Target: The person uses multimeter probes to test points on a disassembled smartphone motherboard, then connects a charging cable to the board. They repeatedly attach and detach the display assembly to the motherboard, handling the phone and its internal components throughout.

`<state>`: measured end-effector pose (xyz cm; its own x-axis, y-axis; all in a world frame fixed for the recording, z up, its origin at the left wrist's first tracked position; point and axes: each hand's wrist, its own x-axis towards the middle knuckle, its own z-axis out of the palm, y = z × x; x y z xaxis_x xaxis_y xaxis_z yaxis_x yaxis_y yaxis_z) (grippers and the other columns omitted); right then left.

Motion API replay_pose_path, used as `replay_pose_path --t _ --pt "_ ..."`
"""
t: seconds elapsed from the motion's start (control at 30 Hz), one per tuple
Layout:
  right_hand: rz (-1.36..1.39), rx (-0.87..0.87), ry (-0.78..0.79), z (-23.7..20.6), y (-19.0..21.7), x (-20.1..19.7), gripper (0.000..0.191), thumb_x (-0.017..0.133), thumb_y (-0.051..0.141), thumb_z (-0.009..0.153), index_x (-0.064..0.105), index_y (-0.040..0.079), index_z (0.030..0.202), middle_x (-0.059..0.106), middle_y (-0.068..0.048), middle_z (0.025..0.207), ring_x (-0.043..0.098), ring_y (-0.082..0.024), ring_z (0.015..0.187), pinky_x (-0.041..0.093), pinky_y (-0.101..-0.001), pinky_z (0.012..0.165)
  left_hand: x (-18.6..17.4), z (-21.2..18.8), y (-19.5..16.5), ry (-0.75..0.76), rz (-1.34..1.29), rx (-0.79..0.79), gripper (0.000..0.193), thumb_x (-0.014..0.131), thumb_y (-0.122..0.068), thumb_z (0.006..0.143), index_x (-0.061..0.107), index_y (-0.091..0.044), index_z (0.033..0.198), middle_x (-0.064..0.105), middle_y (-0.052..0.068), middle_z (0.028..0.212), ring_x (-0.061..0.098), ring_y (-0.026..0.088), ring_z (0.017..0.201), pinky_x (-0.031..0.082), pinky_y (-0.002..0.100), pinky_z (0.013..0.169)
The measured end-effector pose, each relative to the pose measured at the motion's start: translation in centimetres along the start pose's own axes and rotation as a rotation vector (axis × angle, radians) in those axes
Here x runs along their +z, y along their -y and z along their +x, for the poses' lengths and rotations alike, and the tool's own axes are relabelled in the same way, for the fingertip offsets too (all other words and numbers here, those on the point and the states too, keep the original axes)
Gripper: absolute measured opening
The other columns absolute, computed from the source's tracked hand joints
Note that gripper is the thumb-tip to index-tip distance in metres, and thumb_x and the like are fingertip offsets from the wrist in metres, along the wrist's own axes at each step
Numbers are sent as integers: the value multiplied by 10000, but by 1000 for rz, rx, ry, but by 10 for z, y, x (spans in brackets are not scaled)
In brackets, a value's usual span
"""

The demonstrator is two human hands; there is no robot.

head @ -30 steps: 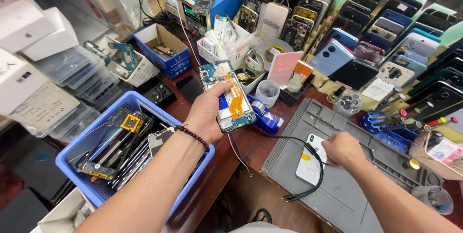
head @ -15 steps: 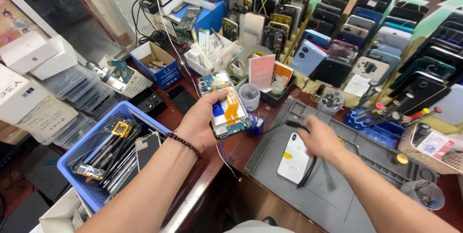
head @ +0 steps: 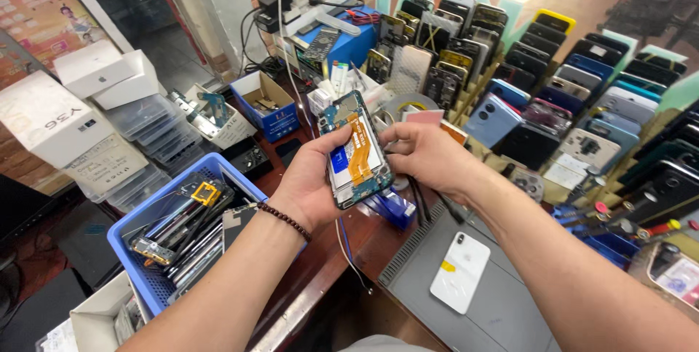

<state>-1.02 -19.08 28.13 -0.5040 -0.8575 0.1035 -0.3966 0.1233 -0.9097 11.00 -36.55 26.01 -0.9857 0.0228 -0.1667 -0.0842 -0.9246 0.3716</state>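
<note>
We grip the opened phone (head: 355, 152) in our left hand (head: 309, 184), fingers wrapped round its edges (orange ribbon cable showing), above the table's edge. Our right hand (head: 426, 154) pinches its upper right side. A white phone (head: 459, 281) lies on the grey mat (head: 502, 315).

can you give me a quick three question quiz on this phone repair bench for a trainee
1. True or false: the left hand holds the opened phone with its orange flex cable showing.
2. Where does the white phone lie? A) in the blue basket B) on the grey work mat C) in the right hand
3. What does the person wear on the left wrist?

Key: 1 true; 2 B; 3 a dark bead bracelet
</note>
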Motion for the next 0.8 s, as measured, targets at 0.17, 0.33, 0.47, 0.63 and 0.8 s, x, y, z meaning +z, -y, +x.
replay_pose_path --t 0.17,0.33,0.47,0.63,0.8 --pt "-312 513 -261 26 32 22 528 633 502 959 777 -6 959 787 -179 920 750 -270 809 562 -390 740 -8 -1 -44 -157 -3 210 364 527 -271 1038 631 -33 1293 714 145 1255 702 299 1126 548 492 1014" --pt "854 757 -7 73 14 66 641 437 662 929 665 85 1088 731 -122 924 657 -247 778 542 -381 713 -18 -9 -78 -8 -32 84 392 520 -292 1018 615 -27 1291 692 167 1263 676 329 1138 522 514 1030" --pt "1293 592 -444 137 -20 71 273 445 272 1090 556 23 1100 639 -93 923 625 -203 814 575 -361 761 -36 -21 -98 20 -6 -46 399 545 -253 999 633 17 1279 716 194 1225 713 337 1095 549 501 1005" --pt "944 360 -526 168 -12 50 245 491 332 1113 525 122 991 565 -80 824 355 -119 577 294 -273 489 -75 -49 -125 -302 -35 -124 262 619 -171 1000 662 -15 1206 745 156 1109 732 309 999 583 528 964" --pt "607 306 -250 161 33 75 209 522 282 1042 560 109 932 513 -8 733 377 -84 510 313 -254 455 -102 -73 -150 -350 -77 83 266 610 -124 915 623 -20 1159 733 173 1084 721 338 1000 569 545 945"
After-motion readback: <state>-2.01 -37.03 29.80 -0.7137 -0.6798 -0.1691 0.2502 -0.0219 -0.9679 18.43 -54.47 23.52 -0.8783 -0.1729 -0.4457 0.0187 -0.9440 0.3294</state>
